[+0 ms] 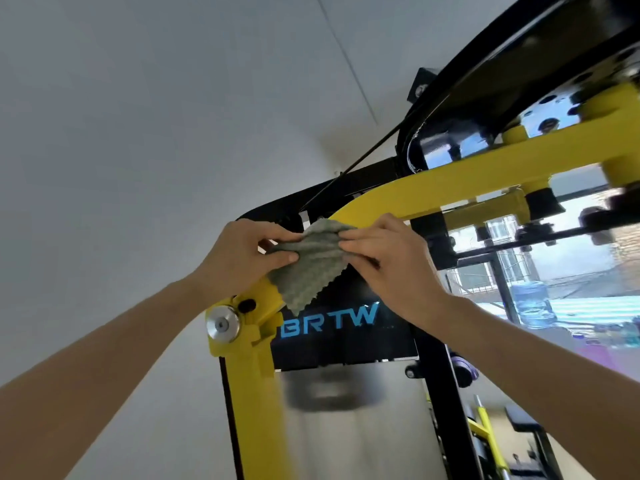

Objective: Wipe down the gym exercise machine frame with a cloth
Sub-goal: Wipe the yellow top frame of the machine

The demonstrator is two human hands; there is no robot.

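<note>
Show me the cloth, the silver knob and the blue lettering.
cloth (311,265), head view, middle of the hanging fabric.
silver knob (222,323), head view, centre of its round face.
blue lettering (329,322), head view, middle of the word.

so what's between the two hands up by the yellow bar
Only the grey-green cloth, pinched by both the left hand and the right hand, in the head view.

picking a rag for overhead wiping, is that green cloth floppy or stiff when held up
Probably floppy: the green cloth bunches between the left hand and right hand and its free corner droops. Likely light, since fingertip pinches hold it.
</note>
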